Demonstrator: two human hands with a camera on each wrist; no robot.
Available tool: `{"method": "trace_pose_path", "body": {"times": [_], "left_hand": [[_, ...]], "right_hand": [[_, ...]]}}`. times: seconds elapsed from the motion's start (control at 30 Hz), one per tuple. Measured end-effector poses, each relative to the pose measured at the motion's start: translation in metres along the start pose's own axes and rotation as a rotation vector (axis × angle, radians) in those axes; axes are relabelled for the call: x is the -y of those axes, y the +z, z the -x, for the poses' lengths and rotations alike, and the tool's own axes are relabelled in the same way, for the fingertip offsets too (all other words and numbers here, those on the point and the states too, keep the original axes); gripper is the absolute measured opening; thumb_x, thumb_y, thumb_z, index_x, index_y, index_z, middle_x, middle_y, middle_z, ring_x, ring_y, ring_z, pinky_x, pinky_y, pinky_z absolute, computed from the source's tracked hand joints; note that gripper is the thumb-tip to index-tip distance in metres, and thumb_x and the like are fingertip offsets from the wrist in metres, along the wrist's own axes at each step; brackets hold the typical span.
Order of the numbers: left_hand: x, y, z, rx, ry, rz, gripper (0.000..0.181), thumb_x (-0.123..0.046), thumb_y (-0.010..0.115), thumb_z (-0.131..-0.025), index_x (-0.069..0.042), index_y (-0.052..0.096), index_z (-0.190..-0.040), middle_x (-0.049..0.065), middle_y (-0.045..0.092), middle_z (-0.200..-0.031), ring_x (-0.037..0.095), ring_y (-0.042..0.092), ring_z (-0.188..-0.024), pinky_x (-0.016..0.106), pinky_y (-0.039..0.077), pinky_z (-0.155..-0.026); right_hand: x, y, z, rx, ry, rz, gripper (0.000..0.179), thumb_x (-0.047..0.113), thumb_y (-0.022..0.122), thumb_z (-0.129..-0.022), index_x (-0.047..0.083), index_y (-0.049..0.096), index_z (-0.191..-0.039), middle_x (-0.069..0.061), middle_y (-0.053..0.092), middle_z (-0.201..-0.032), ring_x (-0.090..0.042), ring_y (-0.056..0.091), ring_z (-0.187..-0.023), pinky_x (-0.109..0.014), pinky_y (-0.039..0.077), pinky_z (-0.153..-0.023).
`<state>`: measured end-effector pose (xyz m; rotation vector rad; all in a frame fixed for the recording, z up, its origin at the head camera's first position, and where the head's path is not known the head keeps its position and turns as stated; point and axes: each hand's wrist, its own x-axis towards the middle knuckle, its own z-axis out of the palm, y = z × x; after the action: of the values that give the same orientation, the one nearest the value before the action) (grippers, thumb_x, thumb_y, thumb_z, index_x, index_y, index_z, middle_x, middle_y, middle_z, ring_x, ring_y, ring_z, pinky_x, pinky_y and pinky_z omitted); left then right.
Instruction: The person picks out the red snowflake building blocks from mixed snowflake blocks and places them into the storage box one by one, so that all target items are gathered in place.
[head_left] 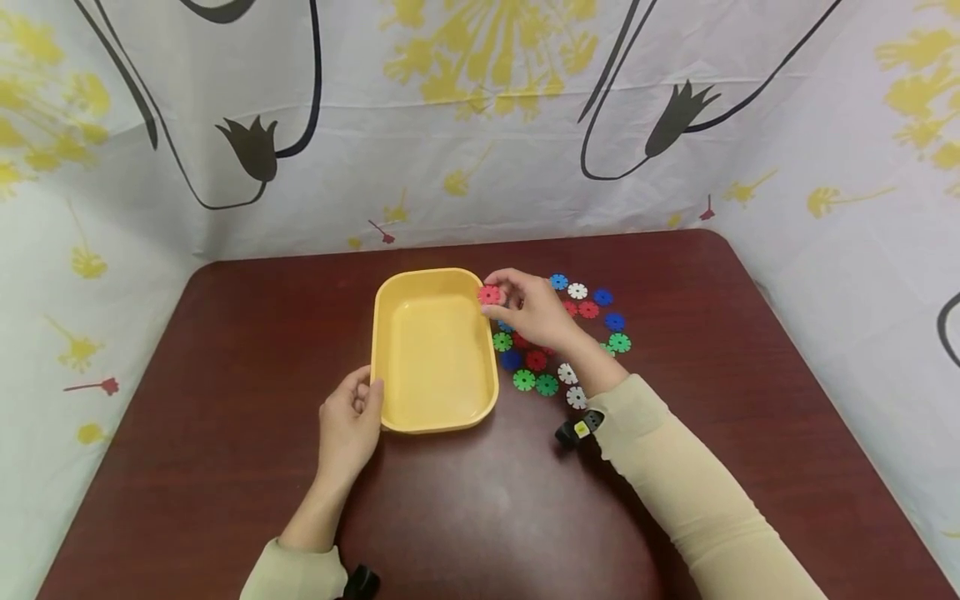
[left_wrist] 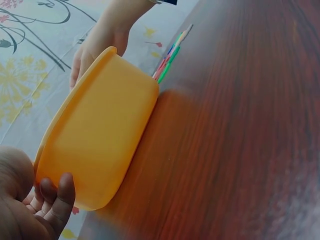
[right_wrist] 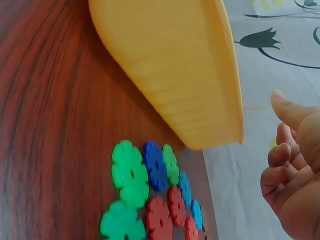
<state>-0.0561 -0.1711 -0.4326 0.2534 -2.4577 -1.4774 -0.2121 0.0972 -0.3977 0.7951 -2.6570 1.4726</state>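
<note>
A yellow plastic tray with raised walls sits on the table, its inside bare. My left hand grips its near left rim, thumb over the edge and fingers against the outer wall, as the left wrist view also shows. At the tray's far right rim, my right hand pinches a red notched disc between thumb and fingers. In the right wrist view the right hand is beside the tray wall, and its disc is mostly hidden.
Several notched plastic discs lie right of the tray, partly under the right forearm: green, white, blue and red. The dark wooden table meets a patterned cloth along its far edge.
</note>
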Motion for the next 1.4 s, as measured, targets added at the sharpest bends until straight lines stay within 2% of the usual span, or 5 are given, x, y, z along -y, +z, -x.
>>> {"method": "trace_pose_path", "body": {"times": [0.23,0.57,0.83,1.1,1.4], "left_hand": [[0.000,-0.001,0.002,0.001,-0.015,0.017,0.026,-0.009,0.060,-0.100,0.001,0.068,-0.124,0.007,0.054,-0.071,0.010,0.045,-0.055,0.019,0.039,-0.048],[0.002,0.001,0.005,0.008,-0.020,0.012,0.028,-0.011,0.061,-0.100,0.000,0.067,-0.125,0.006,0.055,-0.071,0.011,0.045,-0.055,0.020,0.039,-0.047],[0.002,0.002,0.002,-0.007,0.023,-0.001,0.027,-0.010,0.061,-0.100,0.001,0.067,-0.124,0.007,0.055,-0.072,0.010,0.045,-0.057,0.018,0.038,-0.050],[0.002,0.002,0.001,0.009,0.009,-0.002,0.027,-0.010,0.060,-0.101,0.002,0.067,-0.125,0.007,0.055,-0.073,0.010,0.045,-0.057,0.018,0.039,-0.051],[0.002,0.001,0.000,0.014,0.010,0.014,0.027,-0.010,0.060,-0.101,0.002,0.067,-0.125,0.007,0.055,-0.072,0.009,0.045,-0.055,0.018,0.039,-0.049]], "right_hand": [[0.006,0.014,-0.007,0.034,-0.026,-0.033,0.032,0.017,0.079,-0.090,0.007,0.066,-0.118,-0.004,0.057,-0.085,-0.019,0.048,-0.063,-0.027,0.039,-0.055],[0.013,0.032,-0.013,0.035,-0.054,-0.013,0.033,0.019,0.081,-0.088,0.007,0.068,-0.116,-0.002,0.059,-0.085,-0.016,0.046,-0.063,-0.026,0.039,-0.057],[0.020,0.043,-0.025,0.057,-0.091,-0.010,0.034,0.017,0.081,-0.087,0.005,0.068,-0.116,-0.003,0.059,-0.084,-0.015,0.049,-0.065,-0.025,0.041,-0.060],[0.028,0.055,-0.037,0.126,-0.052,-0.047,0.035,0.016,0.081,-0.088,0.004,0.068,-0.118,-0.004,0.060,-0.086,-0.016,0.056,-0.071,-0.026,0.049,-0.065],[0.030,0.064,-0.050,0.138,0.008,-0.048,0.036,0.016,0.079,-0.089,0.003,0.066,-0.120,-0.005,0.058,-0.083,-0.016,0.051,-0.070,-0.024,0.045,-0.066]]}}
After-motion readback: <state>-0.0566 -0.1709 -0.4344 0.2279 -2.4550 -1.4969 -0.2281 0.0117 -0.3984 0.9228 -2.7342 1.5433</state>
